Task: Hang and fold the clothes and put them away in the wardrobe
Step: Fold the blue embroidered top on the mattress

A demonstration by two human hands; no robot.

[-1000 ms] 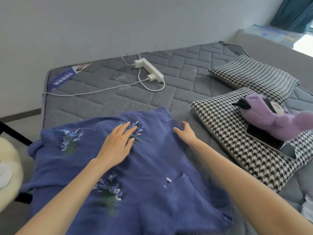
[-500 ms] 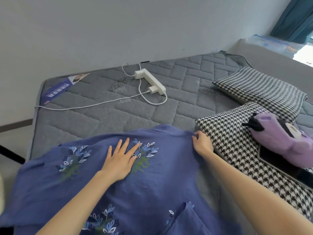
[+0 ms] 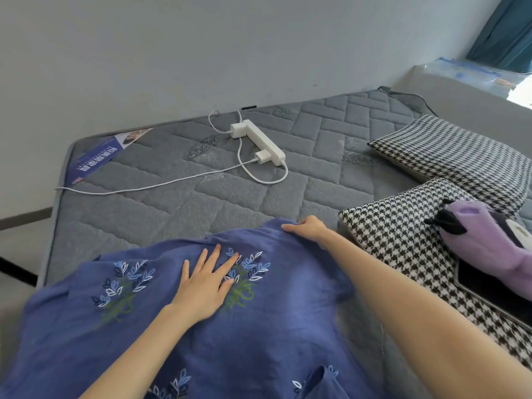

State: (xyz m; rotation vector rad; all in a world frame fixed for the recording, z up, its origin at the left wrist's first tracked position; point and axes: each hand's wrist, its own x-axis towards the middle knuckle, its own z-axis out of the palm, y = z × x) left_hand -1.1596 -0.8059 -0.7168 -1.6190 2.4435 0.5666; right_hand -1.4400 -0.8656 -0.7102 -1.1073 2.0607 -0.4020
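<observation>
Blue embroidered cloth garment [image 3: 259, 341]: your flat left grip [image 3: 205, 280] presses it, right grip [image 3: 308, 228] pinches its edge. Uneven pulling could bunch it.

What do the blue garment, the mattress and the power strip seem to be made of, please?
The garment looks like thin woven fabric, perhaps linen or cotton, matte: it wrinkles softly. The mattress has a grey quilted textile cover, slightly fuzzy. The power strip looks like hard white plastic, smooth with crisp edges.
</observation>
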